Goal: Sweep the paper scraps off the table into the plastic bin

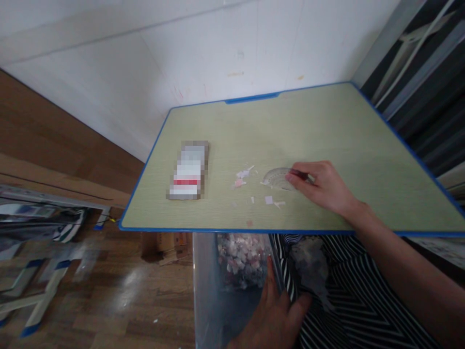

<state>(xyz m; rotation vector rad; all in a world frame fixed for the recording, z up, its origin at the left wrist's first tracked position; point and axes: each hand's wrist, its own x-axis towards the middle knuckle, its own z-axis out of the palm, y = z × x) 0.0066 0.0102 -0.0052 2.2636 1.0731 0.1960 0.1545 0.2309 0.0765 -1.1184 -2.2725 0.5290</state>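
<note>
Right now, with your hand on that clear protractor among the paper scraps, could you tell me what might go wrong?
1. The right hand presses only one end of the clear protractor; it may slide and scatter the paper scraps beside it.
2. Some scraps lie near the table's front edge; a sweep could drop them beside the bin that the left hand grips, rather than into it.
</note>
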